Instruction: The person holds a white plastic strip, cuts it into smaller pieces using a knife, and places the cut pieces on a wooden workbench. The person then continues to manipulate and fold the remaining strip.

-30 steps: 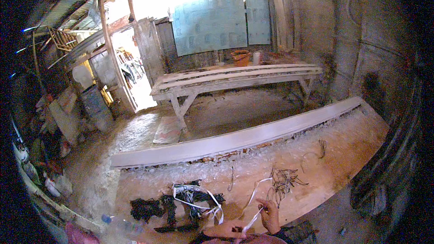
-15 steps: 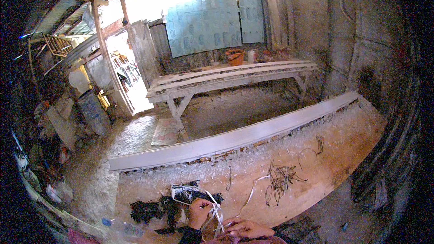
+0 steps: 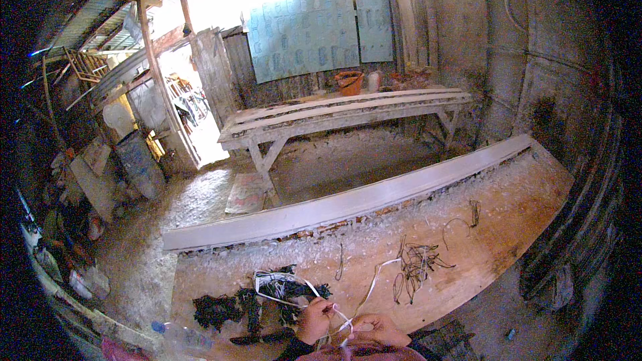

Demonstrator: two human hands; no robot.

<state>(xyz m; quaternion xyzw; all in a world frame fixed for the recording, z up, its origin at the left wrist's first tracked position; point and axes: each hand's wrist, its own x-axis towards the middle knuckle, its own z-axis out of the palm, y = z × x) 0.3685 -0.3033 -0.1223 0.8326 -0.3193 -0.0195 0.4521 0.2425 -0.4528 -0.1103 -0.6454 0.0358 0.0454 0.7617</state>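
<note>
My left hand (image 3: pixel 317 319) is closed, its fingers pinching a white strip (image 3: pixel 345 324) at the near edge of the wooden board. Close beside it on the right, my right hand (image 3: pixel 380 329) is closed on the same strip, thumb and fingertips together. The strip forms a loop between the two hands, and one length runs up the board toward a tangle of thin dark wire (image 3: pixel 416 269). Beyond my left hand lies a loose bundle of white strips (image 3: pixel 275 285) on clumps of black fibrous material (image 3: pixel 217 311). A dark-handled knife-like tool (image 3: pixel 262 337) rests by my left wrist.
A long pale beam (image 3: pixel 348 200) runs along the board's far edge. Behind it stands a whitish bench (image 3: pixel 348 110) carrying an orange bucket (image 3: pixel 349 83). A clear plastic bottle (image 3: pixel 182 335) lies left of my left arm. Bent wires (image 3: pixel 474 214) lie farther right on the board (image 3: pixel 495 254).
Both hands have moved slightly to the right. The right hand has gone from lying flatter to pinching the strip, and the strip between the hands now makes a loop.
</note>
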